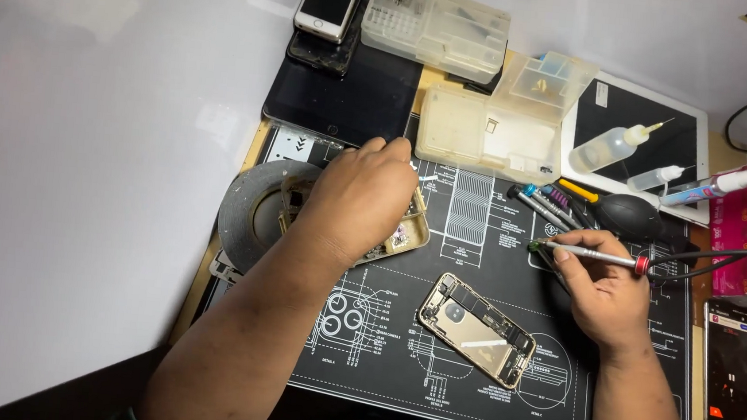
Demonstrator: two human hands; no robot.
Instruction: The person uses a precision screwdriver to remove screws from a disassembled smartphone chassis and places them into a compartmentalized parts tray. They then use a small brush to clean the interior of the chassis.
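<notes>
opened gold phone (476, 330) lies on black repair mat (379, 362), between both forearms | left hand (358, 198) over small parts tray (410, 233), grip hidden, cannot tell | right hand (605, 290) pinches screwdriver (585, 252)

— What did the right hand (605, 295) hold?
— A thin silver screwdriver (585, 251) with a red ring near its back end — it lay almost level, the tip pointing left.
— And the left hand (358, 198)?
— It rested, fingers down, on a small gold tray (413, 234) of tiny parts. The opened gold phone (476, 329) lay tilted on the black mat, between both hands, untouched.
</notes>
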